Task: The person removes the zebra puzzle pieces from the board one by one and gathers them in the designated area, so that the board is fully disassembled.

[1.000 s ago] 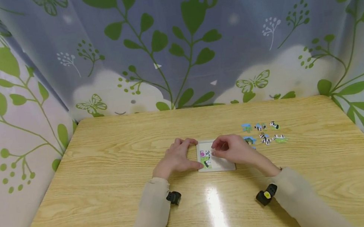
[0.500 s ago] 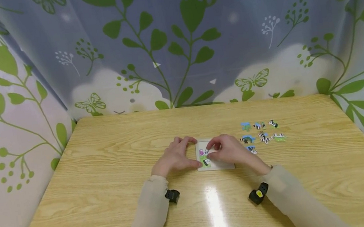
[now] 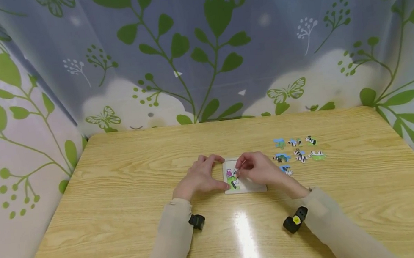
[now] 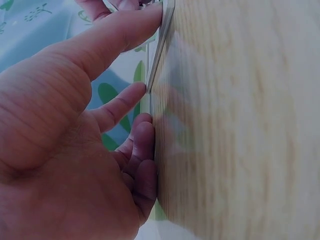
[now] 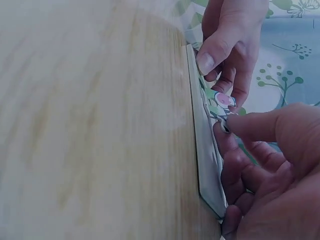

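Note:
A small white puzzle tray (image 3: 252, 187) lies on the table with joined pieces (image 3: 232, 181) at its left end, showing green, pink and black-and-white. My left hand (image 3: 199, 178) holds the tray's left end, thumb at the near corner and index finger at the far corner. Over the tray, my right hand (image 3: 259, 169) pinches a small puzzle piece (image 5: 225, 125) between thumb and index finger, against the joined ones. Most of that piece is hidden by the fingertips. In the left wrist view, the left thumb (image 4: 115, 37) presses on the tray's edge.
Several loose puzzle pieces (image 3: 300, 156) lie in rough rows to the right of the tray, beyond the right hand. The wooden table (image 3: 138, 162) ends at a patterned curtain (image 3: 199, 61) behind, with more fabric at both sides.
My right hand has moved left and slightly away from me over the tray, bringing its pinched piece to the joined ones; in the last half second it barely shifts. My left hand stays at the tray.

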Demonstrator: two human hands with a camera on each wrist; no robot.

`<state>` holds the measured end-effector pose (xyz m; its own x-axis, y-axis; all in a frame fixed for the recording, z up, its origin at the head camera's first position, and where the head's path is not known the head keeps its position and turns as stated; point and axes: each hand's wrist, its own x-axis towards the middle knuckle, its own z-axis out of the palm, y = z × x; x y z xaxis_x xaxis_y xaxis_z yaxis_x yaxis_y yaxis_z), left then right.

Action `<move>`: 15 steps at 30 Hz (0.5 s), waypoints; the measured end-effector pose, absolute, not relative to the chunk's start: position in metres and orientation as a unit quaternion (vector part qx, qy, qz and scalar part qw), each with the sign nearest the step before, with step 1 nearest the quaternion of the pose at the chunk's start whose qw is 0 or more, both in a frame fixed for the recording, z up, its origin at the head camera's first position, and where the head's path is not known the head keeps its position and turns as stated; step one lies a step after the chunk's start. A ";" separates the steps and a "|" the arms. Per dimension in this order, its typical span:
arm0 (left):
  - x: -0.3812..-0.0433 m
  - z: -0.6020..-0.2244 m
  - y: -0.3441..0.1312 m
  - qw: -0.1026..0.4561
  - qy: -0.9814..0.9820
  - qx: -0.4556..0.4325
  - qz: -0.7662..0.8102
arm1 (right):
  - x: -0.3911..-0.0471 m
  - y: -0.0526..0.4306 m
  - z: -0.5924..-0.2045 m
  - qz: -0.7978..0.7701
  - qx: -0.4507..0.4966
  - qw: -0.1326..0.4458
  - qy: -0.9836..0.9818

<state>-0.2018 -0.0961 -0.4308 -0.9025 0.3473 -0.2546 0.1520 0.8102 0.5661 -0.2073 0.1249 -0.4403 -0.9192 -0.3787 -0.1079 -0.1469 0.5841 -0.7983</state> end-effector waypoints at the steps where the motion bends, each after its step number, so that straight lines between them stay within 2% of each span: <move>1: -0.202 -0.430 -0.096 0.176 0.935 0.133 0.278 | -0.207 0.124 -0.440 -0.434 -0.143 0.134 0.880; 15: -0.203 -0.430 -0.095 0.178 0.936 0.123 0.276 | -0.206 0.130 -0.435 -0.461 -0.078 0.141 0.873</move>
<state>-0.2027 -0.0953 -0.4301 -0.9063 0.3293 -0.2648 0.1327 0.8168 0.5615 -0.2057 0.1304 -0.4345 -0.9479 -0.2662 -0.1752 -0.0057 0.5636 -0.8260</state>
